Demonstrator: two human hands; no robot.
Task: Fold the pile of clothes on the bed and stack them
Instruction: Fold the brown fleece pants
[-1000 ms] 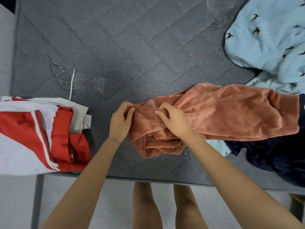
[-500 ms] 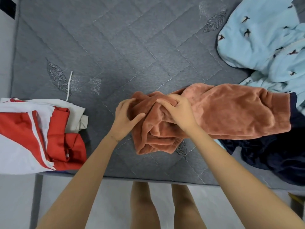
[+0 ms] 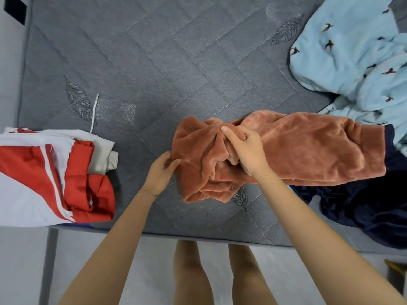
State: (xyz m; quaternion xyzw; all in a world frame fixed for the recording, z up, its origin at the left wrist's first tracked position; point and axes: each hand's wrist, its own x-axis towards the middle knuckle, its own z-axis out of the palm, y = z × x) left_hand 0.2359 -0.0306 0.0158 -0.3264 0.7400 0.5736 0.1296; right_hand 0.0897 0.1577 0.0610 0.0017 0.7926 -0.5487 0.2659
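near edge: red-and-white stack (image 3: 55, 177) folded at left, navy garment (image 3: 363, 208) loose at right | left hand (image 3: 161, 170) pinches rust fleece garment (image 3: 308, 150) at its left edge, right hand (image 3: 246, 150) curled into its bunched middle; lies on bed (image 3: 154, 62) centre, fold unfinished | far right: light-blue garment (image 3: 352, 51) unfolded

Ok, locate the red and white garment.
In the head view, the red and white garment lies on the mattress at its near left corner, left of the left hand gripping the rust fleece.
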